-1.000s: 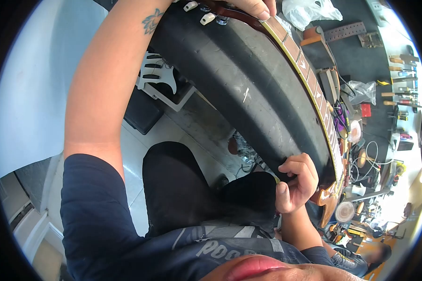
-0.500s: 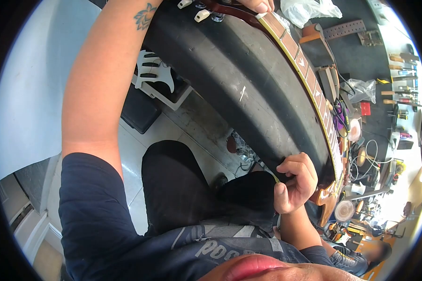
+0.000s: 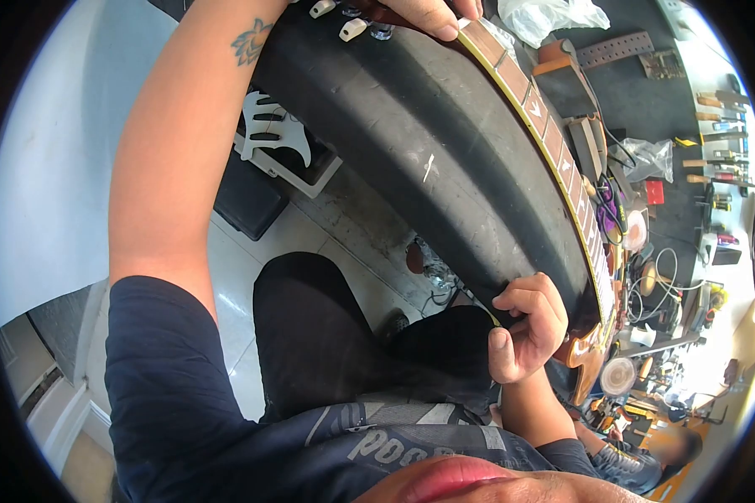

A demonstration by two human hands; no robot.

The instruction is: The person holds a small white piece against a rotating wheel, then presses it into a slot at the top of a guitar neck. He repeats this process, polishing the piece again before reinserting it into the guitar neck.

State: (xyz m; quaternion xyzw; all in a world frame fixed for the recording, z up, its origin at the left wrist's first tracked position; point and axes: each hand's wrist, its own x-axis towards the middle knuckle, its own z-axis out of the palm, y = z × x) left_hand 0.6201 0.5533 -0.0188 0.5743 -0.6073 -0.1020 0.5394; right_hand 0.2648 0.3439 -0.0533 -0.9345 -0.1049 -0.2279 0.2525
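Note:
An electric guitar lies along the far edge of the dark padded bench surface [image 3: 377,126]. Its fretboard [image 3: 554,138] has light inlays and pale binding, the brown body [image 3: 585,369] shows at lower right, and white tuner buttons [image 3: 354,30] are at the top. At the nut end of the neck, fingertips of my left hand [image 3: 432,12] press down; the rest is cut off by the frame, and whatever they pinch is hidden. Near the bench's front edge, my right hand [image 3: 533,327] is curled, thumb towards fingers, with a thin yellowish sliver by the fingertips that I cannot identify.
A white pickguard [image 3: 277,134] rests over an open case below the bench, beside a black box [image 3: 252,205]. Beyond the guitar are plastic bags [image 3: 554,18], cables, wooden blocks and several hand tools [image 3: 721,134]. Another person [image 3: 629,461] sits at lower right.
My left hand has shifted slightly left and down at the nut, and more of its fingers show, covering the white nut. My right hand stays almost still.

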